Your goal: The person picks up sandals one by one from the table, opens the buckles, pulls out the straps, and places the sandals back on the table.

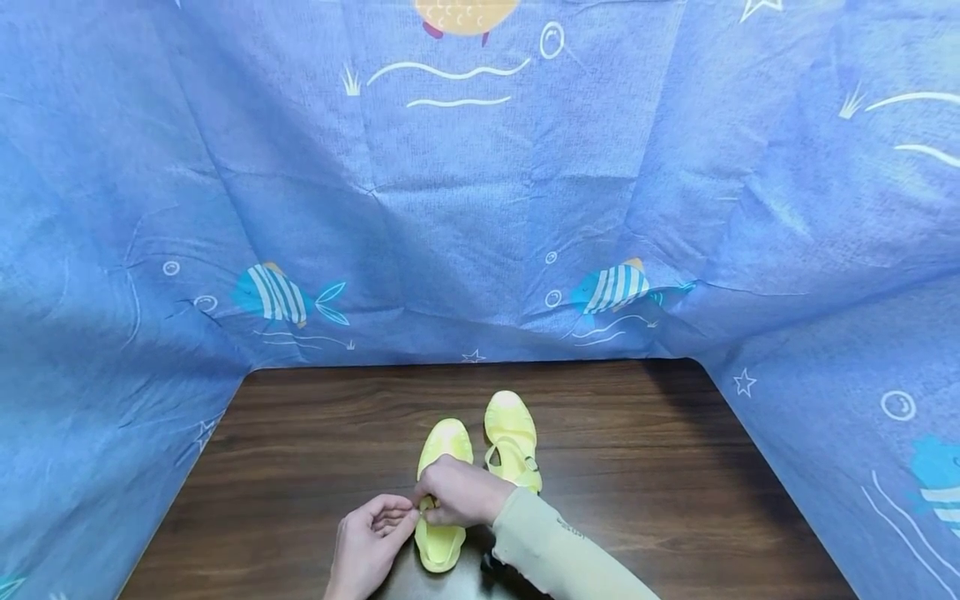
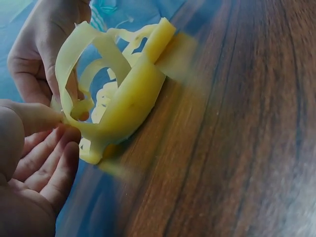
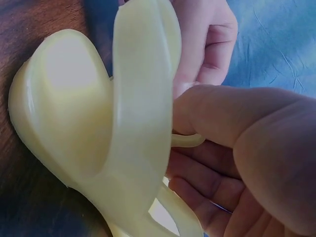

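Observation:
A yellow jelly sandal [image 1: 447,442] stands sole-down on the dark wooden table, its toe pointing away from me. At its left side, the thumb and fingertips of my left hand [image 1: 367,537] pinch the edge where the ankle strap meets the shoe. My right hand [image 1: 461,492] reaches across the top and pinches the narrow end of that strap [image 3: 143,94], which arches over the heel opening in the right wrist view. Both hands' fingertips meet close together there, partly hiding the fastening. Just right of it lies the second yellow sandal [image 1: 506,417], its heel partly covered by my right forearm.
Dark wood-grain table [image 1: 300,450] surrounds the sandals. A blue cloth [image 1: 450,233] printed with fish hangs along the back and both sides. Beneath my right sleeve [image 1: 555,533] a small black object [image 1: 491,565] shows.

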Tool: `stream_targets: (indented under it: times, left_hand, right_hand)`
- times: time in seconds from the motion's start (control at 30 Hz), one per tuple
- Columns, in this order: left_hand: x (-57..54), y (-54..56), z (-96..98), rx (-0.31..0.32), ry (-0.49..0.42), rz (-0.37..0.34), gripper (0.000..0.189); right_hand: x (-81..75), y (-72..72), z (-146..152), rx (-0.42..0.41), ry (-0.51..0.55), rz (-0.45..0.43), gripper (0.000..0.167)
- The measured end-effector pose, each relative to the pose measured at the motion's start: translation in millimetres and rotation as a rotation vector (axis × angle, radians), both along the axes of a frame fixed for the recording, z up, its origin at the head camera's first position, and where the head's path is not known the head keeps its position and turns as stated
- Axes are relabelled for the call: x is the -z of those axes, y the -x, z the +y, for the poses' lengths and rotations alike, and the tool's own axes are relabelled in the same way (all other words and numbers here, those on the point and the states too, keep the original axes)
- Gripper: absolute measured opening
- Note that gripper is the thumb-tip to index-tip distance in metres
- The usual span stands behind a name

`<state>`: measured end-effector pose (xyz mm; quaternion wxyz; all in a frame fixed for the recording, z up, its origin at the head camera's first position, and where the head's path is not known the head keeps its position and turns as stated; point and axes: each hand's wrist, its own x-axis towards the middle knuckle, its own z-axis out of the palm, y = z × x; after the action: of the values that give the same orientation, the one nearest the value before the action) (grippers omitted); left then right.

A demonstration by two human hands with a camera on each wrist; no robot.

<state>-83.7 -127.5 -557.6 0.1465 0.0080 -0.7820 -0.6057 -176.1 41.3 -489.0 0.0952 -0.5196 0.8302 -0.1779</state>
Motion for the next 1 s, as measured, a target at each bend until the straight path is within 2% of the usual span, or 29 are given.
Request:
stream_targets:
  times: [0.17, 0.5, 0.7, 0.83, 1.0]
  left_hand:
    - [1.2, -0.7, 2.3, -0.011, -0.063, -0.056, 0.015]
    - [-6.4, 2.4, 4.0, -0.036, -0.023, -0.062, 0.016]
    - [-7.0, 2.0, 3.3, -0.05, -0.05, -0.082, 0.015]
    - [-4.4, 1.9, 4.6, -0.036, -0.078, -0.044, 0.015]
    - [-0.6, 2.9, 4.6, -0.025, -0.072, 0.043, 0.018]
  right_hand:
    - [1.3, -0.7, 0.8, -0.003, 0.006, 0.002, 0.01]
    - [-1.1, -1.5, -0.9, 0.003, -0.005, 0.026, 0.011]
    - [1.0, -0.7, -2.4, 0.0, -0.006, 0.037, 0.01]
    - [0.7, -0.7, -2.3, 0.017, -0.01, 0.022, 0.011]
    - [1.3, 0.6, -1.9, 0.027, 0.006, 0.002, 0.009]
